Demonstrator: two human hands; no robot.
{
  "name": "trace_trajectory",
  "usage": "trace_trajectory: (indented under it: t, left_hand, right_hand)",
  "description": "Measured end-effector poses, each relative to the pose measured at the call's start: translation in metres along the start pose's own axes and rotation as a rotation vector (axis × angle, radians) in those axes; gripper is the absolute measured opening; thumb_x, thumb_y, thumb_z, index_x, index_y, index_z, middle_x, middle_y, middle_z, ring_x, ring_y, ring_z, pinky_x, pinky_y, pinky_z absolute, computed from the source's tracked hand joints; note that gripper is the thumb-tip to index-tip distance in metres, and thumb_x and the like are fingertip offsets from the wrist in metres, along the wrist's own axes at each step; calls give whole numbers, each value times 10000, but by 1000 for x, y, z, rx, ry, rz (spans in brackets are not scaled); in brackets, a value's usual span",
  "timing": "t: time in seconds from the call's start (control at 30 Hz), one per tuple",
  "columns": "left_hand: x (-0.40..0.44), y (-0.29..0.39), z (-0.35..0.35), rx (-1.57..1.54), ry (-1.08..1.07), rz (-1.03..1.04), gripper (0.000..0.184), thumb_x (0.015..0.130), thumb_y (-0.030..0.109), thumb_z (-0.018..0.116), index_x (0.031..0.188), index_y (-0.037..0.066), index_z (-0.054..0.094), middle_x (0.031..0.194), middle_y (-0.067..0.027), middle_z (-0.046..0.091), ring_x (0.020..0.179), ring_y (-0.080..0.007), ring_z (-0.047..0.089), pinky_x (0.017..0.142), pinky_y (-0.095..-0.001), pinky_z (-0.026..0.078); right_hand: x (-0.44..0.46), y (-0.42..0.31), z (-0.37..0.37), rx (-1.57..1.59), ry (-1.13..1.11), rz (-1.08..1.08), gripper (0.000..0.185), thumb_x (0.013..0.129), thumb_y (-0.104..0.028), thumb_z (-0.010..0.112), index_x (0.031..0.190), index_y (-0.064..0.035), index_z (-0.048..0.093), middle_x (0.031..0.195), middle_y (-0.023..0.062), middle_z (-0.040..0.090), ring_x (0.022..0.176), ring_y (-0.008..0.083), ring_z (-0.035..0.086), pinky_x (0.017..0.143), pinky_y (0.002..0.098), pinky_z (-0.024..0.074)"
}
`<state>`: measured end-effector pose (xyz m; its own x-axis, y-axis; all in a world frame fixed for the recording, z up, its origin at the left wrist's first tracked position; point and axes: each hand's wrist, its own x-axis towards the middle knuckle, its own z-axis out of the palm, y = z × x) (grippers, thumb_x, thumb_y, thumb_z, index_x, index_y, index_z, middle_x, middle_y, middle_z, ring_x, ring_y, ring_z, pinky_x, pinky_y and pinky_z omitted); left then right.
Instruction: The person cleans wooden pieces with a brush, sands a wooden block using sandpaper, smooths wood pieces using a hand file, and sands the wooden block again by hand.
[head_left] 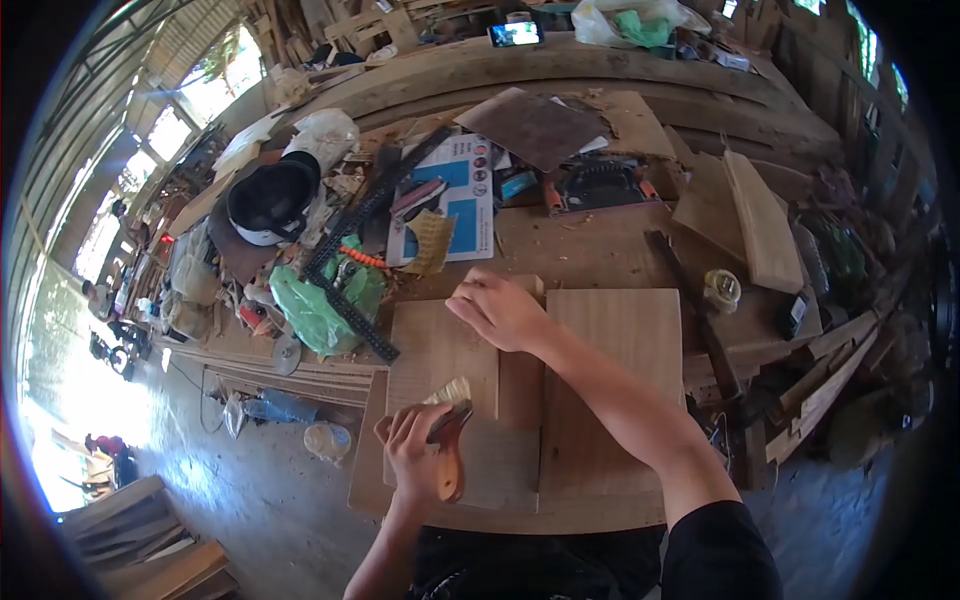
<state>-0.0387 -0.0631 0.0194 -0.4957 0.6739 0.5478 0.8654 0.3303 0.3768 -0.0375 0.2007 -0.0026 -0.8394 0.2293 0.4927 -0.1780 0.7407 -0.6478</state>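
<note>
My left hand (412, 448) is closed around a paintbrush (452, 462) with an orange-brown wooden handle. Its pale bristles (452, 390) point away from me, over the left wooden board (440, 335). Farther forward, my right hand (497, 310) rests at the far part of the boards with its fingers curled together. What lies beneath those fingers is hidden. A small wooden block (530, 284) sits just beyond that hand, and a darker wooden strip (520, 390) runs toward me from below it. Under my right forearm lies another wide wooden board (615, 350).
Left on the bench are a black carpenter's square (350, 225), a green plastic bag (310, 310) and a dark cap (270, 200). A tape measure (722, 290) and a long dark tool (700, 310) lie right. A lit phone (516, 35) stands at the back.
</note>
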Motion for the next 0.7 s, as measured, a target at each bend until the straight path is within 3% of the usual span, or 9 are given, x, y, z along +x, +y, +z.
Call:
trace_trajectory:
  t: [0.07,0.17,0.27,0.43,0.63,0.67,0.7]
  left_hand:
    - [-5,10,-10,26,-55,12,353,732,74,862,1068,101,754,1013,-57,774,951,-226,722,898,-371,445]
    - [8,5,-7,-135,-155,64,300,723,36,869,1005,68,773,1027,-81,776,935,-242,728,903,-383,486]
    - [32,-28,15,-410,-241,-180,253,723,9,871,958,48,786,1014,-105,773,921,-271,729,894,-394,532]
    - [108,-81,43,-289,-28,162,261,727,1,875,967,31,777,1016,-126,765,974,-275,704,878,-390,552]
    - [87,-72,50,-335,-37,81,329,709,-15,883,996,19,725,1136,-140,727,1034,-283,688,900,-380,553]
    - [70,-58,47,-663,-86,-206,342,715,-30,882,1013,27,724,1165,-149,710,1076,-277,677,937,-376,555]
    - [55,-55,40,-619,-99,-183,339,720,-49,873,1012,22,718,1180,-153,704,1093,-274,673,941,-373,557]
  right_hand:
    - [-1,-2,3,-18,-15,6,233,1036,-295,575,1003,-94,688,1051,152,622,937,396,664,862,507,520]
    - [0,-2,7,-33,-21,25,156,999,-236,610,980,-94,670,1041,141,615,934,380,653,854,500,521]
    - [-2,6,15,-78,130,-102,103,958,-194,637,982,-97,662,1039,121,617,1008,349,619,878,487,500]
    - [-3,9,15,-234,138,-60,117,925,-152,645,1019,-89,674,1053,98,640,1141,323,547,948,473,430]
    - [-4,7,17,-294,99,-10,197,967,-220,625,1055,-56,690,1002,108,694,1128,311,556,967,487,401]
    - [-4,6,18,-317,99,-5,198,978,-224,623,1036,-52,700,962,96,692,1117,303,559,963,480,400]
    - [-4,6,18,-339,100,-1,204,989,-229,621,1017,-48,710,922,84,691,1105,295,563,960,473,398]
